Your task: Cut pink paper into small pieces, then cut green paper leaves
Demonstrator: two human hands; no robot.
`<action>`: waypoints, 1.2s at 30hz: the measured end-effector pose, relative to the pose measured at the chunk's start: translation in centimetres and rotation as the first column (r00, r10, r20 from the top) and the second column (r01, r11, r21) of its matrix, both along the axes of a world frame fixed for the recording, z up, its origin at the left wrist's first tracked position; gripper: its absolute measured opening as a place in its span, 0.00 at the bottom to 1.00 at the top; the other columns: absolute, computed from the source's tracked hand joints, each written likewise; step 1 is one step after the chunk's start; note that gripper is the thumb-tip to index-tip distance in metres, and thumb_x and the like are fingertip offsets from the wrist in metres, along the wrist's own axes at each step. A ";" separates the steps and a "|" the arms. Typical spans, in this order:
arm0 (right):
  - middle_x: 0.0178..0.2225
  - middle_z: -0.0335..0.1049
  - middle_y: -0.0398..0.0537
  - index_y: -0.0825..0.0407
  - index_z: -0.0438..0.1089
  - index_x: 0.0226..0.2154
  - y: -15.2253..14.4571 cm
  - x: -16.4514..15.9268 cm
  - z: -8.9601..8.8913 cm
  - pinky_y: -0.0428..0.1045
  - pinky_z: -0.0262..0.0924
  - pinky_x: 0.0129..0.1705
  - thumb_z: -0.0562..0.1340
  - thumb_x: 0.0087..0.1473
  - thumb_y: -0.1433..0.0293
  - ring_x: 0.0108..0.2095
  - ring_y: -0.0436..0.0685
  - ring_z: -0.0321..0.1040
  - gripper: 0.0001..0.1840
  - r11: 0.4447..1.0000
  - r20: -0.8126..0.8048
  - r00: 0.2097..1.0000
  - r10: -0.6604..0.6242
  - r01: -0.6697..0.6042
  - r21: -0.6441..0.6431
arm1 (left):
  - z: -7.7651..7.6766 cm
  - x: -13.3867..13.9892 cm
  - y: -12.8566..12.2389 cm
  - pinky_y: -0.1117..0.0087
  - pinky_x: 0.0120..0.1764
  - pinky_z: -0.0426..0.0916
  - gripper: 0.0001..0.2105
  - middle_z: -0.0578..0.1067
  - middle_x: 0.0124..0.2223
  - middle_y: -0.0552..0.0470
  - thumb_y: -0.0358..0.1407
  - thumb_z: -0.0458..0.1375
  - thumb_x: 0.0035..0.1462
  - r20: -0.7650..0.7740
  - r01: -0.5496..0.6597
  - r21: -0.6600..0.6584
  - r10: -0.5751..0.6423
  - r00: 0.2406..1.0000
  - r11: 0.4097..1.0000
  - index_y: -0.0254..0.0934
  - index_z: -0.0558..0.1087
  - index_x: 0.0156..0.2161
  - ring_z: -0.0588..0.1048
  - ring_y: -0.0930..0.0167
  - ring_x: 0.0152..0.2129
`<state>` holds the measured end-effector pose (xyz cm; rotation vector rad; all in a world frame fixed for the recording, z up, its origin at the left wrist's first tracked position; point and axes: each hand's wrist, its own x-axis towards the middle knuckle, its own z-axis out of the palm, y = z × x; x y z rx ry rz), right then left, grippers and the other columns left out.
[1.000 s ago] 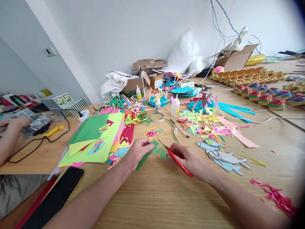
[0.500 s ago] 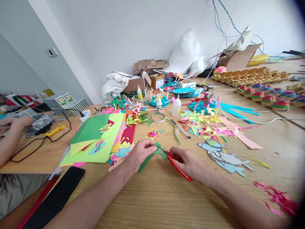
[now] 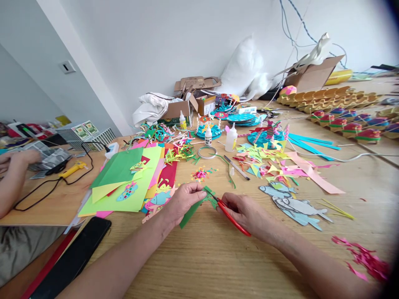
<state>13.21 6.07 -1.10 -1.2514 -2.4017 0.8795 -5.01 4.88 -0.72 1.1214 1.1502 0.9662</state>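
My left hand (image 3: 188, 200) pinches a green strip of paper (image 3: 190, 214) over the front middle of the table. In my right hand (image 3: 241, 210) is a pair of red-handled scissors (image 3: 233, 218), with the blades pointing left against the paper's cut edge. My fingers partly hide the handles. Just beyond my hands lies a small heap of colourful paper bits (image 3: 200, 174). To the left, paper fish (image 3: 159, 198) lie beside a stack of coloured sheets (image 3: 124, 166). Grey and blue fish cutouts (image 3: 294, 204) rest to the right.
Glue bottles (image 3: 231, 138), a tape roll (image 3: 207, 152), a cutter knife (image 3: 237, 167) and paper scraps (image 3: 268, 155) stand or lie farther back. A black phone-like object (image 3: 73, 255) is at the near left. Pink shreds (image 3: 363, 255) lie at right. Another person's hand (image 3: 23, 160) is at far left.
My hands, the green paper and the scissors stay almost in place, with only a very slight shift. The other person's hand at far left has moved a little.
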 end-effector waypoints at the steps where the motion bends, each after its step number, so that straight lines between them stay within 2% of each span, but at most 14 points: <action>1: 0.16 0.57 0.39 0.52 0.60 0.21 0.0 0.0 0.0 0.44 0.42 0.18 0.49 0.53 0.58 0.17 0.47 0.50 0.17 1.000 0.006 1.000 0.003 -0.003 0.000 | -0.1 0.0 0.0 0.76 0.25 0.53 0.11 0.62 0.20 0.59 0.39 0.60 0.42 0.002 0.010 -0.005 -0.010 1.000 1.000 0.33 0.65 0.23 0.59 0.79 0.19; 8: 0.16 0.57 0.38 0.52 0.59 0.21 0.0 0.2 0.1 0.43 0.42 0.19 0.51 0.52 0.59 0.18 0.46 0.50 0.16 1.000 -0.006 1.000 0.009 -0.009 -0.030 | -0.1 -0.2 0.2 0.76 0.25 0.53 0.11 0.63 0.20 0.58 0.39 0.61 0.41 0.006 0.016 -0.052 -0.016 1.000 0.999 0.32 0.66 0.24 0.60 0.79 0.18; 12: 0.16 0.56 0.37 0.52 0.59 0.20 0.2 0.3 0.4 0.43 0.43 0.18 0.54 0.49 0.59 0.18 0.46 0.50 0.16 0.989 -0.070 0.997 -0.045 0.035 -0.141 | -0.1 -0.2 0.1 0.76 0.26 0.54 0.11 0.64 0.20 0.58 0.39 0.61 0.41 -0.022 0.037 -0.033 -0.038 0.999 0.999 0.32 0.67 0.24 0.61 0.78 0.19; 15: 0.17 0.55 0.36 0.51 0.58 0.22 0.3 0.1 0.4 0.43 0.47 0.19 0.58 0.45 0.58 0.19 0.46 0.52 0.14 0.967 -0.241 0.963 -0.123 0.062 -0.247 | 0.0 0.1 -0.1 0.76 0.25 0.53 0.12 0.65 0.21 0.58 0.40 0.61 0.42 -0.066 0.065 -0.032 -0.067 0.996 0.997 0.32 0.67 0.25 0.61 0.78 0.19; 18: 0.22 0.59 0.37 0.51 0.56 0.25 0.3 -0.3 0.2 0.43 0.52 0.23 0.63 0.39 0.59 0.22 0.47 0.56 0.17 0.936 -0.454 0.874 -0.175 0.004 -0.353 | 0.1 0.7 -0.4 0.76 0.26 0.53 0.12 0.66 0.22 0.58 0.40 0.62 0.39 -0.095 0.063 -0.024 -0.065 0.993 0.998 0.33 0.67 0.26 0.62 0.78 0.20; 21: 0.24 0.61 0.38 0.51 0.55 0.26 0.1 -0.7 -0.2 0.44 0.55 0.26 0.64 0.38 0.62 0.25 0.48 0.58 0.17 0.910 -0.568 0.794 -0.216 -0.046 -0.412 | -0.1 1.1 -0.6 0.76 0.27 0.54 0.11 0.65 0.23 0.58 0.37 0.62 0.38 -0.121 0.072 0.025 -0.068 0.990 0.997 0.34 0.66 0.26 0.62 0.77 0.21; 24: 0.23 0.59 0.37 0.51 0.55 0.25 0.0 -1.0 -0.7 0.44 0.54 0.25 0.63 0.39 0.65 0.24 0.47 0.57 0.15 0.911 -0.603 0.765 -0.227 -0.052 -0.409 | -0.3 1.2 -0.7 0.75 0.26 0.54 0.10 0.64 0.23 0.58 0.36 0.60 0.39 -0.152 0.105 0.036 -0.098 0.984 0.994 0.34 0.64 0.26 0.61 0.77 0.21; 31: 0.22 0.58 0.37 0.50 0.55 0.26 0.4 -0.8 -1.2 0.44 0.53 0.25 0.60 0.40 0.69 0.23 0.47 0.57 0.11 0.928 -0.599 0.766 -0.232 -0.012 -0.374 | -0.1 1.2 -0.7 0.75 0.25 0.50 0.08 0.61 0.21 0.59 0.37 0.58 0.41 -0.203 0.156 0.018 -0.150 0.968 0.988 0.34 0.65 0.22 0.58 0.77 0.20; 33: 0.22 0.57 0.36 0.50 0.54 0.26 0.3 -0.6 -0.8 0.44 0.52 0.23 0.59 0.42 0.67 0.22 0.47 0.56 0.11 0.944 -0.554 0.808 -0.199 0.006 -0.330 | 0.2 1.2 -0.7 0.75 0.25 0.50 0.08 0.61 0.20 0.59 0.37 0.58 0.41 -0.186 0.136 0.017 -0.131 0.974 0.991 0.33 0.66 0.22 0.58 0.77 0.20; 36: 0.19 0.55 0.36 0.51 0.56 0.24 0.2 -0.2 0.2 0.43 0.49 0.21 0.57 0.46 0.64 0.21 0.47 0.53 0.09 0.978 -0.363 0.920 -0.151 0.084 -0.192 | 0.5 0.9 -0.6 0.75 0.25 0.51 0.09 0.62 0.20 0.58 0.38 0.58 0.42 -0.159 0.086 0.033 -0.080 0.984 0.996 0.33 0.67 0.23 0.59 0.78 0.19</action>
